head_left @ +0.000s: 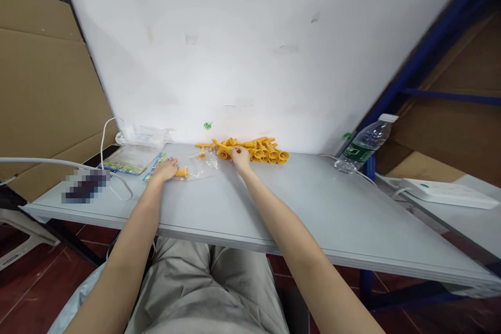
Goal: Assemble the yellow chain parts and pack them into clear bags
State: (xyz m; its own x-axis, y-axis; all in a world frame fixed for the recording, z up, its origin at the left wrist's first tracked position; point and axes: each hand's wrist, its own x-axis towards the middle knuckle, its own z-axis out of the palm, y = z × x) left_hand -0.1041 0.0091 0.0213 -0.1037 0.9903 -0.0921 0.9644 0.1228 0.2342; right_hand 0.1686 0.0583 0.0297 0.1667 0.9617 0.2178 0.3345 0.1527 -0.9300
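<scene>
My left hand (166, 169) lies with fingers stretched out on a clear plastic bag (200, 168) that has a colourful printed header card (151, 173). A yellow horn-shaped plastic piece (182, 173) shows just right of that hand, at the bag. My right hand (240, 157) is at the front of a pile of yellow toy horns (266, 151) by the wall. Its thumb and fingers close on one yellow toy horn (223, 153), though the fingers partly hide the grip. Most horns in the pile point their flared ends toward me.
More clear packaging with a colourful edge (131, 159) lies to the left, beside a white cable (104, 135) and a blurred dark object (86, 186). A plastic bottle (366, 145) leans at the right by a blue post. A white box-like device (446, 193) sits farther right.
</scene>
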